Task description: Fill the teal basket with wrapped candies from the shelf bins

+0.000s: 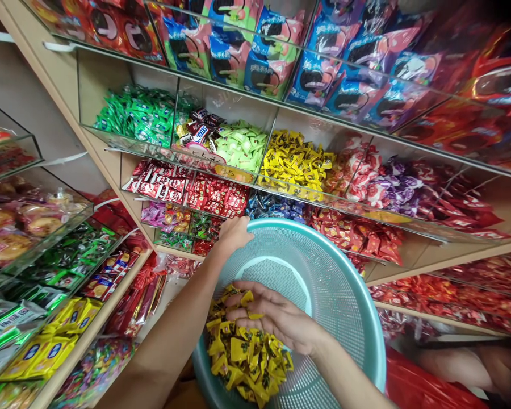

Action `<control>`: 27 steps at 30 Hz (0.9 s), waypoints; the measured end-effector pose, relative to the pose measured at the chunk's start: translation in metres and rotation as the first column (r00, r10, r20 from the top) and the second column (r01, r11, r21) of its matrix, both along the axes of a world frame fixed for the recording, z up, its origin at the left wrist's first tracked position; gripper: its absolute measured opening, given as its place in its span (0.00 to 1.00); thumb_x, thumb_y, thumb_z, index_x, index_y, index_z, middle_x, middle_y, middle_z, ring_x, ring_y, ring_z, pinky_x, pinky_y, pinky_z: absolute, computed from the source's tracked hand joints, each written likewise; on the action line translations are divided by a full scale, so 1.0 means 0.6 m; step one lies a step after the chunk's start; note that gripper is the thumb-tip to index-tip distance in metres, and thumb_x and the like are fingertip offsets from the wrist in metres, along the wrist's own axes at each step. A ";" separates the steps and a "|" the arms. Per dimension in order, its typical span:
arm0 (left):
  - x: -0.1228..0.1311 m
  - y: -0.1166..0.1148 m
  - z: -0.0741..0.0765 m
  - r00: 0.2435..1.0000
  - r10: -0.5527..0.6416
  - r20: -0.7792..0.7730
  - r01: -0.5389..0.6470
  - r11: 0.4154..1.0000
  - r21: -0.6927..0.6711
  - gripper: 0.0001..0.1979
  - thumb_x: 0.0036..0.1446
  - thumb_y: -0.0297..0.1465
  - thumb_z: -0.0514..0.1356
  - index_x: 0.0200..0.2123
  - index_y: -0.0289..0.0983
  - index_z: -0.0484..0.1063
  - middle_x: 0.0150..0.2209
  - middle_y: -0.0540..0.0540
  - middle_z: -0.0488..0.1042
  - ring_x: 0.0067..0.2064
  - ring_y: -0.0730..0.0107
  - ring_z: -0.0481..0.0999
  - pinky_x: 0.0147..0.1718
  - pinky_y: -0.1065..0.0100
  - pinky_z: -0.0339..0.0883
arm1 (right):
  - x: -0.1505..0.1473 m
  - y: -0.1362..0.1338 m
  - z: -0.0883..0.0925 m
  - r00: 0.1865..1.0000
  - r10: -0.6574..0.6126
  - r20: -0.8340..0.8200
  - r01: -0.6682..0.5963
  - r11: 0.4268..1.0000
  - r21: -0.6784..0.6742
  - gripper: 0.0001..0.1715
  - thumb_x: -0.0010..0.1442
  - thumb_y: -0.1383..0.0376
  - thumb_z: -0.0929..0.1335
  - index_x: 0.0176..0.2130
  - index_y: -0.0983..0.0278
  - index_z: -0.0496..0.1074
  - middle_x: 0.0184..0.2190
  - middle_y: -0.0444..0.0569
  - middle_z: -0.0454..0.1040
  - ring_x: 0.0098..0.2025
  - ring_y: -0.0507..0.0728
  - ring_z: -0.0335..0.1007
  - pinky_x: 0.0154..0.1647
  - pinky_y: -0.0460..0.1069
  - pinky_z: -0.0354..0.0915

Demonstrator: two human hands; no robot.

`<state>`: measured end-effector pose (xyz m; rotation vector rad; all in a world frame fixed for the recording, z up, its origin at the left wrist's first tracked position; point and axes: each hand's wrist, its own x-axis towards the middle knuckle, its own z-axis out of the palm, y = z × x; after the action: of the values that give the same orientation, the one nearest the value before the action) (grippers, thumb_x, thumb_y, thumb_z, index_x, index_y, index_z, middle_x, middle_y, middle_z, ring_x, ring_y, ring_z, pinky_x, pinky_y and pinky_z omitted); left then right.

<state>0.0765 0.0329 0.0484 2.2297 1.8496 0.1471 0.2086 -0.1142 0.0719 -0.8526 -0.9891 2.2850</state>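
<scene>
A teal mesh plastic basket (377, 341) fills the lower middle of the view, tilted toward me. My left hand (235, 234) is closed over its far left rim. Inside lies a pile of yellow wrapped candies (251, 358), gathered on the left side of the bottom. My right hand (276, 315) is in the basket at the upper edge of this pile, its fingers stretched out and apart. A few candies lie against and between those fingers. Similar yellow candies (298, 162) fill a clear shelf bin beyond the basket.
Shelves of clear bins rise ahead, holding green candies (138, 116), red packets (217, 194) and blue-pink cookie packs (266, 71). Another shelf with yellow packs (51, 346) stands close on the left. At lower right are a red plastic bag (421, 380) and part of a person's limb (460, 363).
</scene>
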 end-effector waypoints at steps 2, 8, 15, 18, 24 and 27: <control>0.000 0.001 0.000 1.000 -0.003 -0.002 0.003 1.000 0.006 0.18 0.48 0.43 0.55 0.40 0.41 0.67 0.39 0.44 0.73 0.40 0.61 0.72 0.38 0.65 0.63 | 0.001 0.000 -0.001 1.000 0.007 0.015 -0.008 0.999 0.042 0.22 0.55 0.65 0.64 0.51 0.60 0.60 0.46 0.49 0.66 0.46 0.54 0.66 0.53 0.54 0.55; 0.000 0.001 0.003 1.000 -0.002 0.028 0.002 1.000 -0.007 0.19 0.48 0.43 0.55 0.41 0.40 0.67 0.40 0.43 0.73 0.42 0.60 0.71 0.39 0.65 0.62 | -0.006 -0.003 0.005 0.992 0.069 0.101 -0.090 0.970 0.224 0.19 0.58 0.60 0.62 0.49 0.62 0.63 0.45 0.51 0.68 0.46 0.54 0.66 0.50 0.55 0.57; -0.003 0.002 0.005 0.999 0.026 0.037 -0.024 0.999 -0.040 0.19 0.48 0.43 0.56 0.42 0.41 0.67 0.42 0.44 0.72 0.44 0.61 0.70 0.41 0.66 0.61 | -0.010 -0.005 0.009 0.973 0.210 0.100 -0.230 0.925 0.302 0.24 0.55 0.60 0.65 0.51 0.61 0.61 0.49 0.51 0.66 0.53 0.55 0.59 0.53 0.55 0.55; -0.003 0.004 0.002 0.999 0.029 0.036 -0.027 0.999 -0.033 0.19 0.47 0.43 0.56 0.41 0.41 0.67 0.41 0.44 0.73 0.44 0.61 0.70 0.41 0.66 0.61 | -0.007 -0.002 0.010 0.975 0.190 0.115 -0.217 0.920 0.325 0.24 0.55 0.60 0.65 0.51 0.61 0.61 0.49 0.51 0.66 0.53 0.55 0.60 0.52 0.55 0.57; -0.005 0.003 0.002 0.998 0.038 0.056 -0.037 0.999 -0.004 0.19 0.48 0.42 0.55 0.42 0.42 0.66 0.41 0.45 0.73 0.43 0.61 0.71 0.40 0.66 0.61 | 0.020 0.042 0.081 0.958 0.075 0.277 -0.211 0.838 0.504 0.21 0.56 0.61 0.64 0.50 0.62 0.62 0.48 0.50 0.67 0.50 0.54 0.63 0.51 0.54 0.59; -0.005 0.002 0.006 0.998 0.041 0.055 -0.040 0.999 -0.018 0.18 0.48 0.42 0.55 0.42 0.41 0.66 0.41 0.45 0.73 0.43 0.61 0.71 0.39 0.66 0.62 | 0.049 0.106 0.151 0.902 -0.149 0.405 -0.190 0.705 0.683 0.19 0.56 0.61 0.63 0.48 0.62 0.63 0.46 0.50 0.68 0.47 0.53 0.64 0.50 0.53 0.60</control>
<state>0.0734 0.0338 0.0518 2.1559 1.8608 0.1973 0.2380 -0.0505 0.1623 -0.9920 -1.9207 1.4853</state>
